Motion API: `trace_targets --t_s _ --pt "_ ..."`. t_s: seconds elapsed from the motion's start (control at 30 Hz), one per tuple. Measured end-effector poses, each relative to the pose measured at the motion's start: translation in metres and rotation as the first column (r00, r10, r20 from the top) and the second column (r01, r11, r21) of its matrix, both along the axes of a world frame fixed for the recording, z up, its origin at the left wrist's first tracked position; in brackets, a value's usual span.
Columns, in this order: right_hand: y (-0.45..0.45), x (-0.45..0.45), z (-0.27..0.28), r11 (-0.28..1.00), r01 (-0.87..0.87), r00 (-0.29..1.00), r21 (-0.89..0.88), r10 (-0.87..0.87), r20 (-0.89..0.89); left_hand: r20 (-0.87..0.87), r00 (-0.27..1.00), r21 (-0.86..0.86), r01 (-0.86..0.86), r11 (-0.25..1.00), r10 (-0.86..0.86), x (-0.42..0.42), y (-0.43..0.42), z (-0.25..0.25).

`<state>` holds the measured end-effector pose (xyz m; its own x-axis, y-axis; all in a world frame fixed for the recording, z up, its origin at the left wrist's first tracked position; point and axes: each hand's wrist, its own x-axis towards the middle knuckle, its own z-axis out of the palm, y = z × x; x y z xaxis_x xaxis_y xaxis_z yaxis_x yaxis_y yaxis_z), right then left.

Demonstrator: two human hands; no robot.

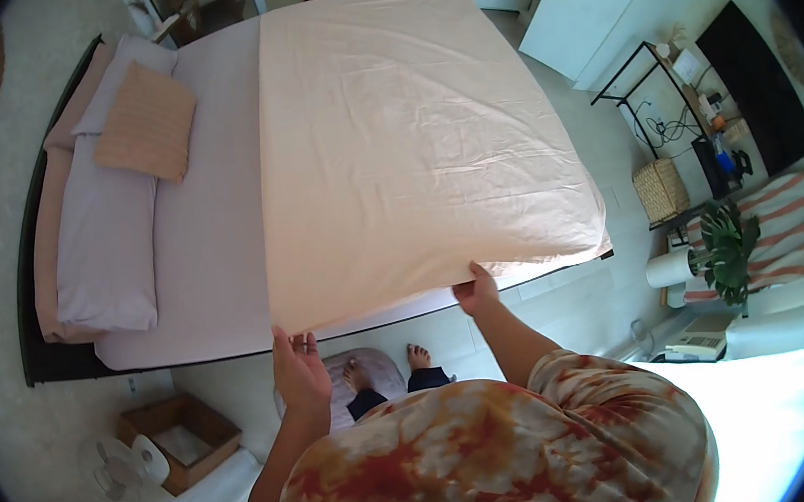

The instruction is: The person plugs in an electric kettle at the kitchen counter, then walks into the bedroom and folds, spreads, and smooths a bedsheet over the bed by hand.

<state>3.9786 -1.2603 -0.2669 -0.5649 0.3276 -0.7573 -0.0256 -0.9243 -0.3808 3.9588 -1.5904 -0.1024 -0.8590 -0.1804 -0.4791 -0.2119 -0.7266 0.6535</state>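
A peach bed sheet (392,154) lies spread over the foot half of the bed, with creases across its middle and right side. Its near edge is lifted between my hands. My left hand (302,367) grips the near left corner, its fingers closed at the cloth. Further right along the same edge, my right hand (477,292) pinches the hem, thumb on top. Under the sheet, a pale lilac fitted sheet (212,212) covers the mattress and shows on the left.
Lilac pillows (107,243) and a peach cushion (145,121) rest by the dark headboard (31,261). Below stand a wooden box (182,441) and a fan (116,467). My feet are on a grey mat (375,366). On the right are a shelf, television (755,82) and plant (730,246).
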Motion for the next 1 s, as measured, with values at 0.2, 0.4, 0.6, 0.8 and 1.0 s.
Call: trace_targets --t_s 0.2,0.4,0.6,0.8,1.0 --pt "0.018 0.028 -0.003 0.986 -0.154 0.97 0.065 0.138 0.198 0.35 0.93 0.029 -0.134 0.991 0.115 -0.001 -0.059 -0.082" --pt "-0.001 0.042 -0.016 0.983 -0.169 0.936 0.068 0.139 0.323 0.361 0.93 0.013 -0.085 0.996 0.075 -0.025 -0.067 -0.091" --pt "0.019 0.031 -0.023 0.997 0.042 0.981 0.059 -0.053 0.189 0.321 0.945 0.023 0.055 0.998 -0.059 -0.035 -0.066 -0.068" --pt "0.063 0.012 -0.019 0.921 0.389 0.914 -0.008 -0.385 0.131 0.126 0.925 0.159 0.339 0.927 -0.36 -0.047 -0.056 0.01" --pt "0.165 0.018 -0.024 0.825 0.564 0.824 -0.033 -0.56 0.084 0.201 0.758 0.057 0.623 0.78 -0.621 -0.073 -0.061 0.068"
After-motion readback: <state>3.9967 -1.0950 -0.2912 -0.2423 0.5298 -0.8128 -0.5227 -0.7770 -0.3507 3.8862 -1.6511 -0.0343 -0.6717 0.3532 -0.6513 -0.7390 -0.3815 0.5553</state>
